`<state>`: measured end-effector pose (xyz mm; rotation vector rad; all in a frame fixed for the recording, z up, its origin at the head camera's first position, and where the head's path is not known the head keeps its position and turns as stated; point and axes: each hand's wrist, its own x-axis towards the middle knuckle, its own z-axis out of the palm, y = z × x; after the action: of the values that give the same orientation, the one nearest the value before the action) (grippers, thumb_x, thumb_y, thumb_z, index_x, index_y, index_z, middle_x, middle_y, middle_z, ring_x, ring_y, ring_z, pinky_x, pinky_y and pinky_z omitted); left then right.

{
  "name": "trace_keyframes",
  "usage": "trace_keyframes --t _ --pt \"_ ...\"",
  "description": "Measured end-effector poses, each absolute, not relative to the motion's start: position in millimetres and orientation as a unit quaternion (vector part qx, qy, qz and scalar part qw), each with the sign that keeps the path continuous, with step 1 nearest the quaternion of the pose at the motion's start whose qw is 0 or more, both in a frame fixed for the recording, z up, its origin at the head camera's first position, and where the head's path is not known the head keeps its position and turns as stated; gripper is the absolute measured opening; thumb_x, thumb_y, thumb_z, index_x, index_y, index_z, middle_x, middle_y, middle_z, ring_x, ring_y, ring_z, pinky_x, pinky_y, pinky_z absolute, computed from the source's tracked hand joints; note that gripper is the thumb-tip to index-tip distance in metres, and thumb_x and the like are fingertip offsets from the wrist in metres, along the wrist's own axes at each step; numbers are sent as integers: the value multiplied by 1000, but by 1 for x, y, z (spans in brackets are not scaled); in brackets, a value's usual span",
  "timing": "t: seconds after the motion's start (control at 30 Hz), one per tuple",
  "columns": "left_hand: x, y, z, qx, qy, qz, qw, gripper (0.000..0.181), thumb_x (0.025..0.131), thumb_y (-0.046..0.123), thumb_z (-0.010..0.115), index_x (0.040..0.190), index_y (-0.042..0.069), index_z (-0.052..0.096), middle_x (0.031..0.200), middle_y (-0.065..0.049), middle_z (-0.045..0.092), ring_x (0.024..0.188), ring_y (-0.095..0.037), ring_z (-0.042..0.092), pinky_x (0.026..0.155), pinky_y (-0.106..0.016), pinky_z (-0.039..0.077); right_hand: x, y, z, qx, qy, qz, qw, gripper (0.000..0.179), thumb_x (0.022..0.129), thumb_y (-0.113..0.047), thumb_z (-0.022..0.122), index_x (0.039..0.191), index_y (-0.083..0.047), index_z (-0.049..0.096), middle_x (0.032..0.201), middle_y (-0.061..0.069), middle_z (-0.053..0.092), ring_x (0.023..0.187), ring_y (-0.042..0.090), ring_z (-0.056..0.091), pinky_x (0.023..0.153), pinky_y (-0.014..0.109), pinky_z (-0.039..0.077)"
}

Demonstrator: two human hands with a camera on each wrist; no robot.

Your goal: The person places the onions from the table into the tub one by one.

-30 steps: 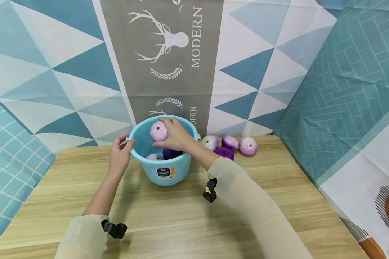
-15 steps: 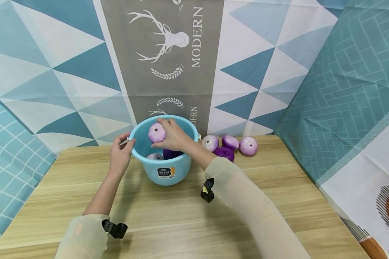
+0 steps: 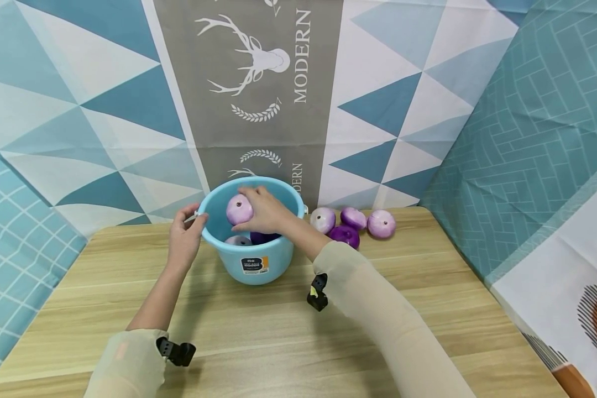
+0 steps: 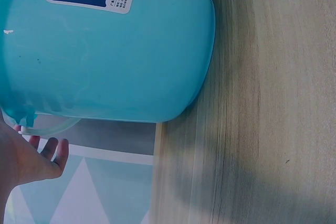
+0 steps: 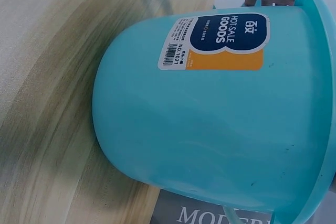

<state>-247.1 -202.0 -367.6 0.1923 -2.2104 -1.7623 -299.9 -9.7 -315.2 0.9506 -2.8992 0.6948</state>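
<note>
Right hand (image 3: 265, 211) grips 1 purple onion (image 3: 239, 210) at bucket (image 3: 281, 262) mouth, left hand (image 3: 184, 235) pinches rim (image 3: 258, 251); onion looks light, maybe slick, cup its sides.

Aqua bucket (image 3: 283, 257) pops, navy-orange-white sticker (image 5: 215, 40) glowing at six o'clock! Inside: lilac onion (image 3: 239, 210) at ten, pale greyish-lilac onion (image 3: 238, 240) at seven, dark purple onion (image 3: 265, 238) at five. Out at three o'clock, loose onions (image 3: 345, 236): whitish-lilac, violet-and-pale, vivid purple, pinkish-lilac. Below, yellowish wood-grain tabletop (image 3: 249, 342). Twelve o'clock, grey panel (image 3: 219, 121), white stag's head; triangles (image 3: 124, 94) at eleven, blues and whites! Two o'clock, teal herringbone cloth (image 3: 522, 127); nine, light-blue grid cloth (image 3: 17, 276). Cream right sleeve (image 3: 393, 320) at four.
</note>
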Motion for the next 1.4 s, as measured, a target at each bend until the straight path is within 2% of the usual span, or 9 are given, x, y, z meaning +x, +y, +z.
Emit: trace_keyframes --t 0.37,0.5,0.73,0.9,1.13,1.4 --pt "-247 -202 -368 70 -770 -616 153 50 93 33 49 137 10 42 143 -6 40 125 -22 45 83 -17 43 -299 -10 -316 292 -939 181 -15 88 69 -59 73 140 -21 40 123 6 45 104 15 47 87 33 46" --pt "-247 -201 -367 69 -773 -612 153 50 94 33 49 137 10 42 144 -7 39 126 -23 45 84 -18 43 -299 -10 -317 293 -941 171 -22 90 69 -59 73 142 -21 38 124 6 46 106 16 48 90 35 46" --pt "-247 -201 -367 68 -770 -615 156 50 93 32 49 136 9 43 142 -7 41 123 -20 46 79 -12 42 -299 -11 -316 303 -937 170 -32 94 69 -56 75 144 -19 34 127 7 48 112 19 49 95 39 44" --pt "-247 -201 -367 68 -770 -615 157 50 93 32 49 136 8 42 143 -7 40 125 -22 46 81 -15 42 -300 -10 -316 313 -932 180 -40 91 72 -52 74 146 -19 31 131 8 46 116 20 48 97 39 44" --pt "-248 -202 -368 65 -772 -612 157 49 94 32 49 137 9 42 143 -7 40 126 -23 45 85 -20 43 -300 -10 -314 313 -929 196 -38 78 80 -49 68 144 -17 35 142 9 40 128 21 42 106 39 38" --pt "-247 -201 -368 68 -773 -611 158 50 94 32 49 137 9 42 144 -6 39 126 -23 45 83 -17 42 -300 -8 -311 320 -925 207 -8 59 86 -44 63 135 -15 48 138 5 46 128 19 42 106 35 37"
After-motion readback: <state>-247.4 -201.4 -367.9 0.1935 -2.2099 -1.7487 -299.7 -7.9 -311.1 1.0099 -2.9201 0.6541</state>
